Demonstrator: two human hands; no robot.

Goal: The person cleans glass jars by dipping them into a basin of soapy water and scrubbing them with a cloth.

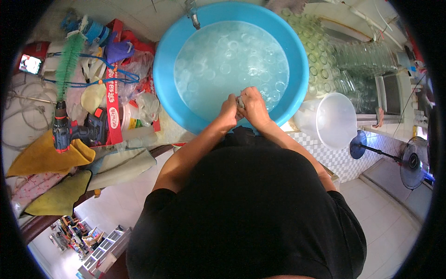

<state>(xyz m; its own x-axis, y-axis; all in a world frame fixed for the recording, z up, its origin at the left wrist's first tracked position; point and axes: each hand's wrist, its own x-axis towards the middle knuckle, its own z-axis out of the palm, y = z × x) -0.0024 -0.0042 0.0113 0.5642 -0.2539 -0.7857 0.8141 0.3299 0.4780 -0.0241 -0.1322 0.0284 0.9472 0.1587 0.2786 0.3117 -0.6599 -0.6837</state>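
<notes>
Both my hands meet above the near side of a large round blue plastic basin (163, 66). My left hand (230, 108) and my right hand (256, 106) grip a small greyish wad (240, 102) between them. Fingers cover most of it, so I cannot tell its material. Cloudy water (205, 94) fills much of the basin. Under its surface lie many round-mouthed clear glass vessels (225, 68), their bodies blurred by the water. A metal faucet (195, 21) reaches over the basin's far rim.
Right of the basin stand a white plastic bucket (336, 120), greenish glass jars (313, 71) and stacked clear glassware (366, 59). A fan (414, 160) is farther right. On the left, a cordless drill (62, 129) holding a green bristle brush (70, 59) lies beside a red box (113, 94).
</notes>
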